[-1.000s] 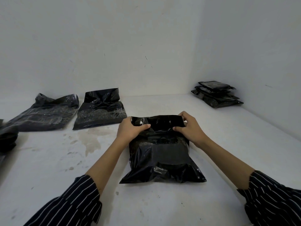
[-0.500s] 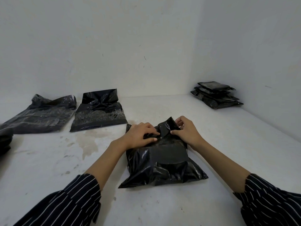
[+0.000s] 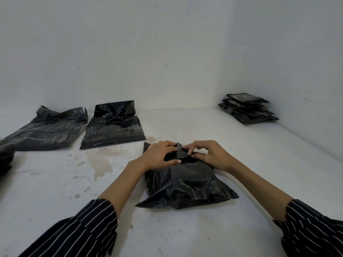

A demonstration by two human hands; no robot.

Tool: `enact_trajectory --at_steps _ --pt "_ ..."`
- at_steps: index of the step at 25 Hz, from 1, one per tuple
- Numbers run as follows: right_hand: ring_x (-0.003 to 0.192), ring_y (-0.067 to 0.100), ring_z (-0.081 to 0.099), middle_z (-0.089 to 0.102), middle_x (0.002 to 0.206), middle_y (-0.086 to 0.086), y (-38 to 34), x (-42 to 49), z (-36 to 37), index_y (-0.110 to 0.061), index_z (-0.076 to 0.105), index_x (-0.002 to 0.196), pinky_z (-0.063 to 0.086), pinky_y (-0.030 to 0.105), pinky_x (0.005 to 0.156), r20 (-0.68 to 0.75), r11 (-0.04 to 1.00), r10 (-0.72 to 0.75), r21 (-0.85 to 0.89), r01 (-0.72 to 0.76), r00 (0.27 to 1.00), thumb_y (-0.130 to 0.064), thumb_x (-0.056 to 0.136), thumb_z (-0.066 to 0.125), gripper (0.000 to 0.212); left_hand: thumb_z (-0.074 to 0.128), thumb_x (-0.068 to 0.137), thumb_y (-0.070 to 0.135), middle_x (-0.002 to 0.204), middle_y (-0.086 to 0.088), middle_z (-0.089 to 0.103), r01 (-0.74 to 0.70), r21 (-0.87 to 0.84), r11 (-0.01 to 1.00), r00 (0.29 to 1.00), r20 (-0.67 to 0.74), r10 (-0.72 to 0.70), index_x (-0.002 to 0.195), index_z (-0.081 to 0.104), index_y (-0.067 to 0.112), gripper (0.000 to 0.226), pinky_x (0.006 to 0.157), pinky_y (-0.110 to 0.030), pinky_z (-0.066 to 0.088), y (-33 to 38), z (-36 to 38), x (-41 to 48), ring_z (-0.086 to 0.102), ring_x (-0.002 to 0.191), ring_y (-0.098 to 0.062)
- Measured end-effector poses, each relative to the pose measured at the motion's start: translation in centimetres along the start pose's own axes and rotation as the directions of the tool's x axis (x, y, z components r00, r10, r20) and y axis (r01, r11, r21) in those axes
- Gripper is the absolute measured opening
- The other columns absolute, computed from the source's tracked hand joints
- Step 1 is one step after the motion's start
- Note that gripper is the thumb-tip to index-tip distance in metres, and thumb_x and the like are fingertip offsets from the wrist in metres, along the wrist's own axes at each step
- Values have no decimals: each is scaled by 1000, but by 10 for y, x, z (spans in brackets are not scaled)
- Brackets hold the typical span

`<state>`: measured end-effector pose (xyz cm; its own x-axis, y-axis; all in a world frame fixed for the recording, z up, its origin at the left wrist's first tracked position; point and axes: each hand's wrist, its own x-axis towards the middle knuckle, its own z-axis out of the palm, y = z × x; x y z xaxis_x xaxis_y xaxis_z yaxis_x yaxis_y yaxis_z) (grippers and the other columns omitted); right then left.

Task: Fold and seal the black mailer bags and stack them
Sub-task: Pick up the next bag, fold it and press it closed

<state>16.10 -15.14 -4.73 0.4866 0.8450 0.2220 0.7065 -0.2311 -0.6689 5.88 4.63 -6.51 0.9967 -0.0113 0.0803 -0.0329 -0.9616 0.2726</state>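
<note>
A filled black mailer bag [image 3: 183, 186] lies on the white floor right in front of me, its top flap folded down toward me. My left hand [image 3: 159, 154] lies over the left part of the folded flap, thumb pressing on the bag. My right hand [image 3: 207, 154] pinches a small strip of the flap [image 3: 182, 152] at the bag's top middle. A stack of sealed black mailer bags [image 3: 247, 111] sits in the far right corner against the wall.
Two open black mailer bags lie flat at the back left, one [image 3: 114, 125] nearer the middle and one [image 3: 48, 130] further left. Another dark bag [image 3: 5, 160] shows at the left edge. A stain [image 3: 101, 162] marks the floor. White walls close the back and right.
The flap has gone from held up at both corners to folded down onto the bag. Both hands have come together at the top middle, and the right now pinches a strip there.
</note>
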Motion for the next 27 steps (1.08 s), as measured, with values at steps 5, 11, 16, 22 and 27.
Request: enact_trajectory --at_steps 5,11,16,22,27 --pt "113 -3 58 68 117 -9 3 -2 -2 -12 63 88 41 13 98 54 1000 -20 23 19 998 -3 90 57 11 29 62 79 139 5 43 5 -37 999 1000 -10 -6 135 44 21 95 103 -33 31 2 -2 -2 40 125 -15" --pt "116 -6 54 65 123 -10 -1 0 -7 -16 69 90 38 14 102 206 998 56 -12 -55 977 -21 92 60 10 64 85 29 126 -4 49 136 -209 968 942 -274 -192 121 55 16 39 105 -35 33 -1 -10 -13 46 120 -20" --pt "108 2 59 68 116 -9 -8 13 -11 -17 73 81 44 31 100 203 994 84 -91 -66 975 -20 88 64 12 71 74 53 128 -13 48 661 -139 737 690 -275 -670 127 44 6 76 97 -40 39 -10 -22 -29 45 119 -31" --pt "112 6 55 65 117 -3 -9 16 -4 -16 66 82 38 11 89 214 985 78 -167 -42 974 -6 83 68 10 82 66 3 100 -14 63 430 -700 570 716 -120 -688 96 62 2 36 85 -36 50 -3 -25 -33 61 90 -26" --pt "114 11 54 64 120 -1 -8 14 -2 -17 64 89 39 25 95 199 984 78 -172 -43 977 -2 83 64 17 68 74 -9 70 4 60 179 -640 747 873 -247 -421 71 62 15 25 63 -25 45 10 -18 -34 54 65 -16"
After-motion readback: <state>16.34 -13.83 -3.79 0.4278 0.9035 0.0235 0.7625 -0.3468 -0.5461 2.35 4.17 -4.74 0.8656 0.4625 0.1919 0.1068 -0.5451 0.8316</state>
